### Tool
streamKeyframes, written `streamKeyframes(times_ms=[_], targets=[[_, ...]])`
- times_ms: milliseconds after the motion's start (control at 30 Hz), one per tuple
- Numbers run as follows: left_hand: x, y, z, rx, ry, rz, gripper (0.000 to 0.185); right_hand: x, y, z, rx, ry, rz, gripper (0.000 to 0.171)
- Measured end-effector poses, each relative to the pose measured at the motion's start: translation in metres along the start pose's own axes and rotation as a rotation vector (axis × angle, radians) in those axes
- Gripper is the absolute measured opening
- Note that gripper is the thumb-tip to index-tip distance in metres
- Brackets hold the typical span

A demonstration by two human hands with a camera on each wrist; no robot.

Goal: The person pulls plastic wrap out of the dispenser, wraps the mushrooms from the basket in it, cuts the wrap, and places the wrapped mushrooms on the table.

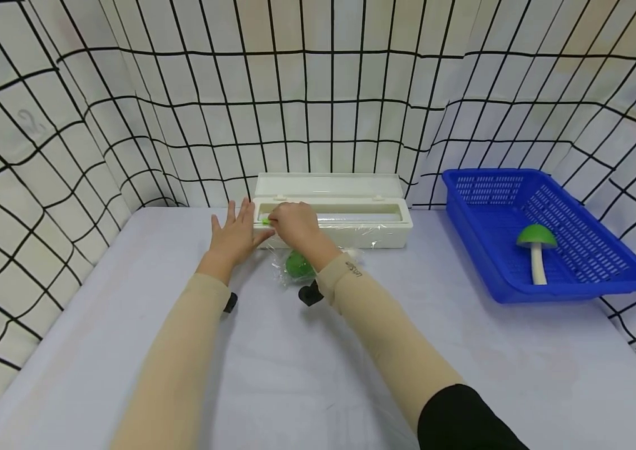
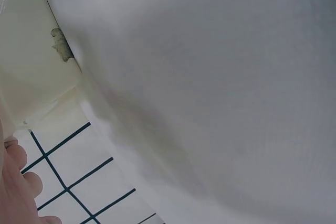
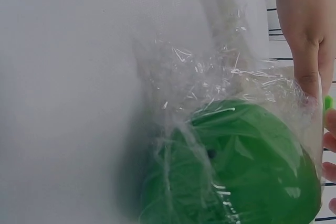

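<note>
A white cling film dispenser [image 1: 346, 236] lies across the back of the table with its lid [image 1: 329, 185] raised. At its left end my left hand [image 1: 234, 240] rests with fingers spread, the thumb against the front wall. My right hand [image 1: 298, 229] pinches a small green slide cutter [image 1: 265, 221] near the left end of the dispenser's top edge. Clear film [image 3: 236, 72] hangs over the front wall and covers a shiny green rounded object [image 3: 236, 166], whose kind I cannot tell. In the head view my right forearm partly hides that object.
On the right stands a blue basket [image 1: 478, 250] with perforated walls. A toy mushroom [image 1: 537, 240] with a green cap and pale stem lies in it. White walls with a black grid net [image 1: 331, 100] enclose the back and sides of the white-covered table [image 1: 272, 375].
</note>
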State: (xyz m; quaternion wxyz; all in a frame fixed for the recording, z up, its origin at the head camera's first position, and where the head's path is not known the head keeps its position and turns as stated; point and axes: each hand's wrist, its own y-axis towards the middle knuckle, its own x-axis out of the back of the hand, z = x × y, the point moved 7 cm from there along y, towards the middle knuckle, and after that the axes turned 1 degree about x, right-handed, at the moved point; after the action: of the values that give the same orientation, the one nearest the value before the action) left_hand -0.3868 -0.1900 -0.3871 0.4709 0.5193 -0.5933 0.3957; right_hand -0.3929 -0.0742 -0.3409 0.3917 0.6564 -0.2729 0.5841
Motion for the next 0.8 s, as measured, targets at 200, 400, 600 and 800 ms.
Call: streamKeyframes(times_ms=[200, 400, 600, 800], targets=[[0.0011, -0.001, 0.0, -0.001, 0.017, 0.005, 0.091, -0.0001, -0.0011, -0.0017, -0.013, 0.02, 0.013, 0.025], [0.0024, -0.0043, -0.0009, 0.012, 0.02, 0.016, 0.089, -0.001, -0.0033, -0.0042, -0.003, 0.035, 0.01, 0.024], [0.0027, -0.005, -0.0013, 0.017, 0.029, 0.009, 0.088, -0.0007, -0.0055, -0.0071, -0.004, 0.031, -0.002, 0.024], [0.0026, -0.0046, -0.0017, 0.019, 0.026, 0.002, 0.088, 0.0015, -0.0088, -0.0082, -0.012, 0.047, -0.028, 0.021]])
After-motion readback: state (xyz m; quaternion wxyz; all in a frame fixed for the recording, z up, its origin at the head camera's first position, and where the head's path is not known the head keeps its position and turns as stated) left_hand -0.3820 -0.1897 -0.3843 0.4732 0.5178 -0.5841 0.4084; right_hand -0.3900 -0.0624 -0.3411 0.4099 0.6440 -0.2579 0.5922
